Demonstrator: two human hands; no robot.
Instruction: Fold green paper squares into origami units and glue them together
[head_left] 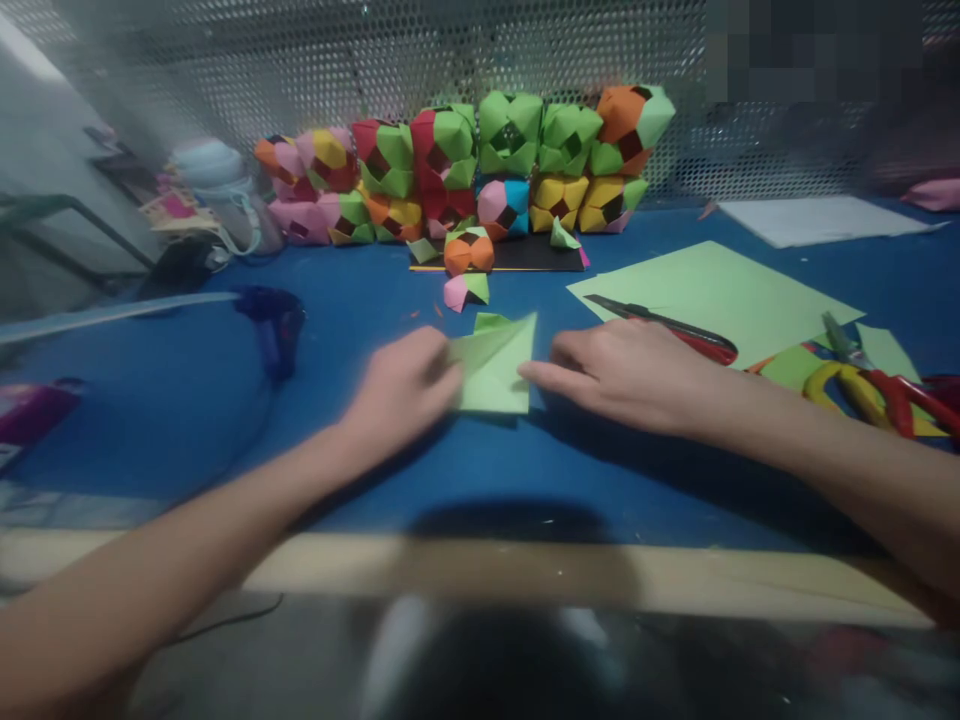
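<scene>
A small light green folded paper (496, 372) lies on the blue table (480, 470) in the middle. My left hand (401, 390) is curled at its left edge, fingers closed on the paper's upper flap. My right hand (626, 370) rests at the paper's right edge, fingers pressed together with the tips touching and holding the paper down. The picture is blurred by motion.
Stacked multicoloured origami cubes (465, 165) line the perforated back wall; loose ones (469, 252) sit in front. A green sheet (712, 290) with a red-handled tool (675, 330) lies right, scissors (877, 385) further right, white paper (817, 218) behind. A blue object (274, 310) lies left.
</scene>
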